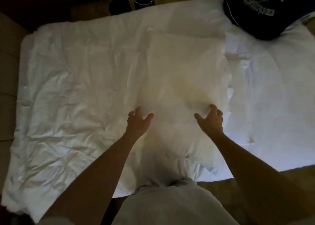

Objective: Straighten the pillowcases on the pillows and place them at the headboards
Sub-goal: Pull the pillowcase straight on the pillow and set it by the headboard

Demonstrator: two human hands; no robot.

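Digging curled fingers into the pillow (184,67) with left hand (139,122) and right hand (211,122), thumbs splayed wide; lying lengthwise mid-bed across the rumpled white duvet (68,88), near end reaching the bed's near edge; far right corner, dark item with white lettering (265,11).

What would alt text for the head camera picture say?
From above, a person's left hand and right hand grip a white pillow on a bed, fingers curled into its fabric. A crumpled white duvet lies to its left, a smoother sheet to its right, a dark bag at the far right corner.
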